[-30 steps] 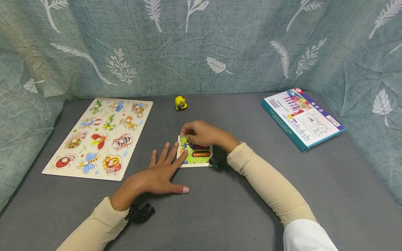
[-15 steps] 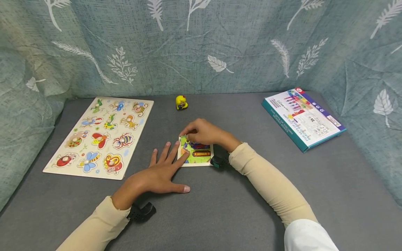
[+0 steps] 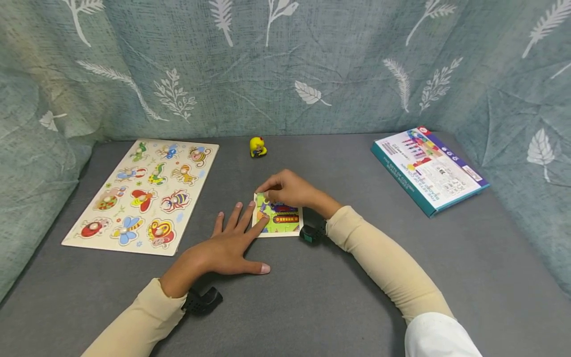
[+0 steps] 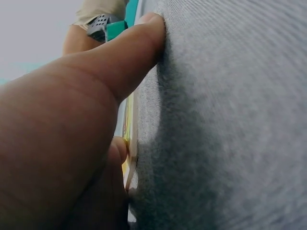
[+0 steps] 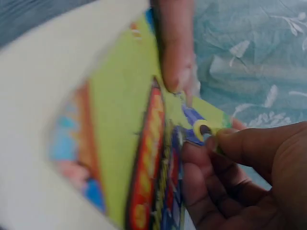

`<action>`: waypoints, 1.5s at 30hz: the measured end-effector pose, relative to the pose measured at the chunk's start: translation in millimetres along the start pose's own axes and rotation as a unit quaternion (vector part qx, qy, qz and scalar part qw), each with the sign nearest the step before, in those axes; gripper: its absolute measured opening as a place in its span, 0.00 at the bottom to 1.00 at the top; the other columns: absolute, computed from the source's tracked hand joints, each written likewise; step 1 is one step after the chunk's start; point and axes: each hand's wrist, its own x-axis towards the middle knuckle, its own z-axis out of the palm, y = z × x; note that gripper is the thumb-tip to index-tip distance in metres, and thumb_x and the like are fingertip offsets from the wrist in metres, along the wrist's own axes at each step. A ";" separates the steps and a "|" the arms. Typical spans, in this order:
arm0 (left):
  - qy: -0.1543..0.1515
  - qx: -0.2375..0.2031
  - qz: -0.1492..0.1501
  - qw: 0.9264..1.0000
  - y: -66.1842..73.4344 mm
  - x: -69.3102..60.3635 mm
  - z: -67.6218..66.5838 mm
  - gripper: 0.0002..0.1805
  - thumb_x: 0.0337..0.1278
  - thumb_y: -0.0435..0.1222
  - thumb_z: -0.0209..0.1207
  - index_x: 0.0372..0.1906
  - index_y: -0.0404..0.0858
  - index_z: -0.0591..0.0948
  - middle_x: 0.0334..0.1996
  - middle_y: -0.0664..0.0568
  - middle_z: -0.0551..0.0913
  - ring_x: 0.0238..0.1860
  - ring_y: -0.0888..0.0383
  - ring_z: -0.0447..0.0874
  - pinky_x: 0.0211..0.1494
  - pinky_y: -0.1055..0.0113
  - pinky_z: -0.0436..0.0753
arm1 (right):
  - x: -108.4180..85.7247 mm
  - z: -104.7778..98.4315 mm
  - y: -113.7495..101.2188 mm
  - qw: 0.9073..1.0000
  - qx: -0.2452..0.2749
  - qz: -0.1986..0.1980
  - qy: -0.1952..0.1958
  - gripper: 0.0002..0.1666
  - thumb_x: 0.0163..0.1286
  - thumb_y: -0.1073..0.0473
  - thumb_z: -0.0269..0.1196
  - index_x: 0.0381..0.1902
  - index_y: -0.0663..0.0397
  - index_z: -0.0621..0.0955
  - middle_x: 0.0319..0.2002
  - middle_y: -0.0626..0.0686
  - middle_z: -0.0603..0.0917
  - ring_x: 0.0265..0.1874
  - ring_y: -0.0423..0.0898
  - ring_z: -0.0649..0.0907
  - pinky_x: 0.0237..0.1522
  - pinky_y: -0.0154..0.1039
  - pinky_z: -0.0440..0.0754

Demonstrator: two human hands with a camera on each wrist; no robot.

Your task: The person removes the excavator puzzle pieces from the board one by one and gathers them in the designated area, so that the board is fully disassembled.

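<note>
A small square jigsaw puzzle (image 3: 285,218) in a pale frame lies on the table, showing a vehicle with red and yellow tracks on green. My left hand (image 3: 228,253) is spread flat, its index fingertip resting on the puzzle's left side and the thumb stretched out on the cloth. Over the puzzle's far left corner, my right hand (image 3: 292,190) pinches a puzzle piece (image 5: 215,113) between thumb and fingers. That green piece with purple and yellow looks tilted against the rest in the right wrist view; its lower edge is partly hidden by fingers.
A wooden insect peg puzzle board (image 3: 147,198) lies to the left. At the back stands a small yellow toy figure (image 3: 257,147). A teal and white box (image 3: 430,168) lies at the back right, before a leaf-patterned curtain (image 3: 348,64).
Hardly anything differs. My right hand has shifted very slightly at the puzzle's far left corner, still pinching the piece; my left hand keeps its place.
</note>
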 end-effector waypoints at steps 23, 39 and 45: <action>0.007 0.010 -0.015 1.000 2.5 2.6 -3.4 0.58 0.50 0.68 0.59 0.79 0.46 0.48 0.77 0.40 0.31 0.74 0.38 0.23 0.65 0.32 0.30 | 0.0 -2.1 7.9 0.995 0.072 0.045 0.051 0.17 0.74 0.66 0.54 0.55 0.63 0.82 0.37 0.56 0.86 0.32 0.47 0.84 0.37 0.40 0.82; 0.048 0.004 -0.045 0.998 13.4 10.0 4.9 0.50 0.58 0.70 0.47 0.78 0.51 0.49 0.77 0.41 0.32 0.74 0.38 0.24 0.63 0.29 0.32 | -4.8 -11.9 13.9 0.992 0.090 0.053 0.067 0.16 0.75 0.65 0.54 0.55 0.64 0.81 0.39 0.57 0.86 0.34 0.47 0.84 0.38 0.40 0.82; 0.025 0.018 -0.038 0.999 13.5 13.3 5.3 0.52 0.56 0.73 0.45 0.79 0.51 0.47 0.77 0.48 0.27 0.74 0.44 0.19 0.61 0.27 0.27 | -8.7 -24.7 12.9 0.991 0.087 0.047 0.094 0.16 0.74 0.64 0.55 0.55 0.65 0.81 0.37 0.58 0.86 0.33 0.48 0.84 0.37 0.40 0.81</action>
